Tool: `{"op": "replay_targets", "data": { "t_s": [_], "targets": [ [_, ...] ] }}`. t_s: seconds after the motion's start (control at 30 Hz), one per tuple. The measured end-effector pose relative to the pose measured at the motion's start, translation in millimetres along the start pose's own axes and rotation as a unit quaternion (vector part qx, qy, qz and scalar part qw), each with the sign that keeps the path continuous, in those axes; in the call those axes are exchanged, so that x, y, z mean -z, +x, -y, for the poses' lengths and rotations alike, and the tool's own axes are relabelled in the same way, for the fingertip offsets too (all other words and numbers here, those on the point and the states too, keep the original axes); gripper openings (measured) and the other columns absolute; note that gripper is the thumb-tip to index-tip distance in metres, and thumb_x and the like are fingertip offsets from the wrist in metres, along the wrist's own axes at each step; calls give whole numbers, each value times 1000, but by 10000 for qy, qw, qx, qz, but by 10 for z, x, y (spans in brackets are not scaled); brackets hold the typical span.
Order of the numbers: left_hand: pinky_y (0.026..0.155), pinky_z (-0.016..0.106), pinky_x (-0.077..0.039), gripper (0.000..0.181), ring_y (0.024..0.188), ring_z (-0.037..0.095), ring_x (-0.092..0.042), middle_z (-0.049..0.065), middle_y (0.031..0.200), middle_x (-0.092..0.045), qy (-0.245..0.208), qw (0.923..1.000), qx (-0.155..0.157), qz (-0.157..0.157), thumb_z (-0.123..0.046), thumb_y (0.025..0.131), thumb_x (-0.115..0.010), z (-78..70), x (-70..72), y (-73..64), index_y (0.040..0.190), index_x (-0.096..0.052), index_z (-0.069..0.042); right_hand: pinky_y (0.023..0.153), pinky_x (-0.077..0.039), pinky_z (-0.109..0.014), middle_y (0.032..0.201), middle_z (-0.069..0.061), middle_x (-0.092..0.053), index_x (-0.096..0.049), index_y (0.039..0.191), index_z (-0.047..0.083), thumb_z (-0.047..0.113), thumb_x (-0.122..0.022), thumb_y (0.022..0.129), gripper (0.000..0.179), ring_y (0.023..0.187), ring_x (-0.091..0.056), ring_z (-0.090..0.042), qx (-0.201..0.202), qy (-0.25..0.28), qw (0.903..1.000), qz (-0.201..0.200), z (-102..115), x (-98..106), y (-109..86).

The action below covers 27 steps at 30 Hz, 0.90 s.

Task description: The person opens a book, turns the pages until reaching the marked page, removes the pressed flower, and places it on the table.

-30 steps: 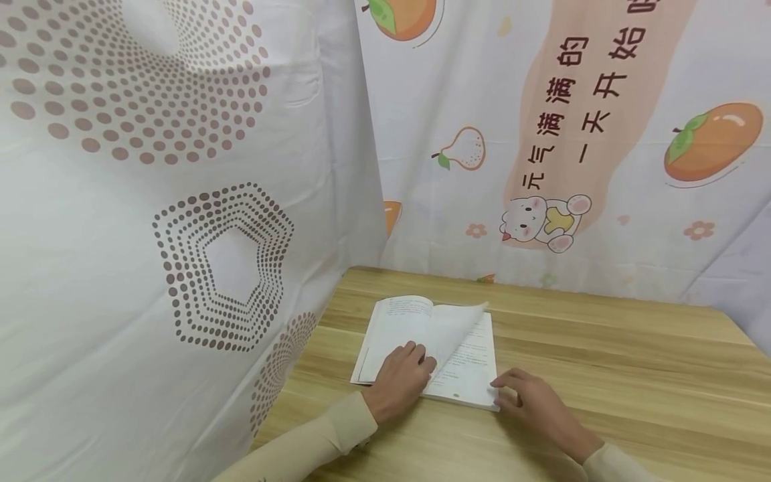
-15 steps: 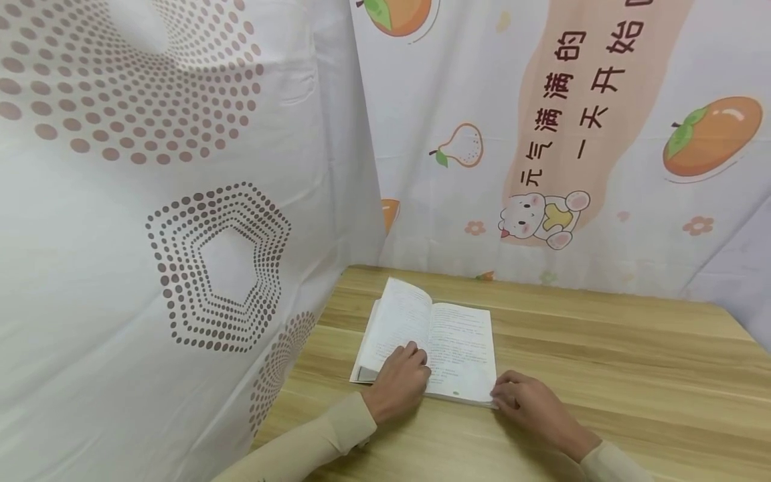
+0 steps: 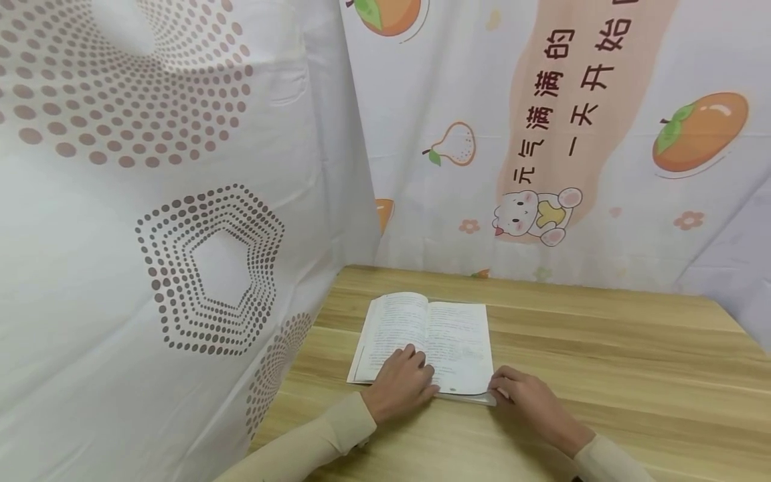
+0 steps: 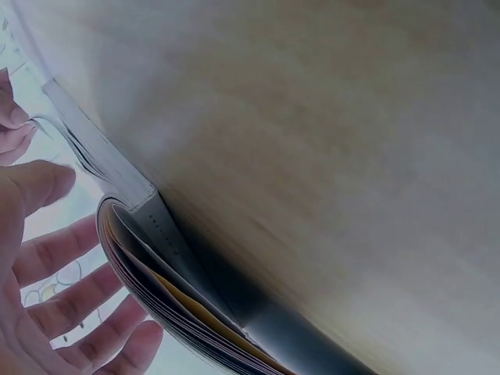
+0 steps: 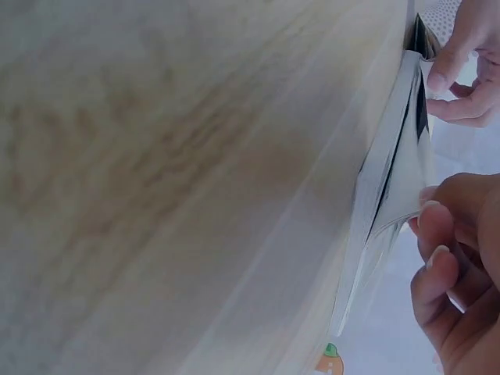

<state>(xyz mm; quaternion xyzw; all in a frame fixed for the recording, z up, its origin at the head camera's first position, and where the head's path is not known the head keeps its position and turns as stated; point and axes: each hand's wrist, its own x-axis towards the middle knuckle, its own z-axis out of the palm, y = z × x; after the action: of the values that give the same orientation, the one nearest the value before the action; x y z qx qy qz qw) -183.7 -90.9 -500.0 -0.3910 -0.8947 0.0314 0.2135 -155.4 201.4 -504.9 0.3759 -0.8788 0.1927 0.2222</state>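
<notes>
An open book [image 3: 460,338] with printed pages lies on the wooden table. Across its left page and lower middle rests my left hand [image 3: 400,383], its fingers spread and slightly bent in the left wrist view. At the lower right corner, my right hand [image 3: 536,407] pinches a page [image 5: 402,195] between thumb and finger; the right wrist view has this edge lifted and curving away from the stack below. Near the spine [image 4: 160,226], the left-side leaves bow up in an arch. The left hand covers part of the text.
The wooden table [image 3: 602,348] extends to the right of the book. A white dotted curtain [image 3: 313,201] hangs close along the left, and a fruit-printed cloth [image 3: 434,221] hangs behind the table's far edge.
A page lifted across the middle has gone over to the left and settled there. My right hand has come to the right page's corner and lifts it. The left hand stays on the book.
</notes>
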Motion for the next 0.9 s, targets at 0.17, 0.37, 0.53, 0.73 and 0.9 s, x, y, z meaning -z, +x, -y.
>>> {"op": "replay_targets", "data": {
  "t_s": [0.17, 0.37, 0.53, 0.73, 0.9],
  "targets": [
    [62, 24, -36, 43, 73, 13, -42, -5, 83, -60, 38, 9996, -1, 271, -63, 93, -63, 1, 22, 10, 85, -72, -21, 57, -46, -19, 88, 8, -68, -75, 82, 12, -2, -87, 75, 19, 70, -50, 5, -336, 409, 9986, 48, 5, 24, 29],
    [60, 24, -34, 46, 71, 13, -40, -5, 82, -60, -3, 9995, 52, 298, -67, 90, -61, 15, 22, 28, 85, -74, -23, 55, -42, -18, 88, 10, -69, -76, 82, 16, 5, -86, 80, 15, 67, -46, 7, -578, 680, 9960, 33, 23, 85, 57],
    [59, 23, -33, 44, 70, 12, -39, -6, 78, -57, -62, 9996, 62, 270, -66, 92, -60, 19, 12, 34, 80, -73, -25, 56, -43, -18, 89, 11, -68, -76, 83, 18, 6, -85, 82, 15, 67, -47, 6, -686, 649, 9955, 107, 25, 97, 56],
    [58, 23, -31, 41, 69, 12, -37, -7, 74, -54, -77, 9996, 52, 253, -60, 96, -61, 12, 45, 33, 80, -75, -25, 54, -44, -18, 93, 8, -69, -76, 85, 16, 3, -84, 82, 15, 65, -46, 7, -827, 669, 9943, -45, 23, 91, 47],
    [59, 24, -34, 34, 69, 12, -39, -6, 75, -57, -89, 9996, 103, 250, -48, 101, -62, -1, 48, 41, 80, -75, -23, 49, -40, -17, 98, 2, -70, -76, 94, 9, 2, -85, 80, 19, 59, -40, 9, -1037, 659, 9912, -484, 9, 102, 52]
  ]
}}
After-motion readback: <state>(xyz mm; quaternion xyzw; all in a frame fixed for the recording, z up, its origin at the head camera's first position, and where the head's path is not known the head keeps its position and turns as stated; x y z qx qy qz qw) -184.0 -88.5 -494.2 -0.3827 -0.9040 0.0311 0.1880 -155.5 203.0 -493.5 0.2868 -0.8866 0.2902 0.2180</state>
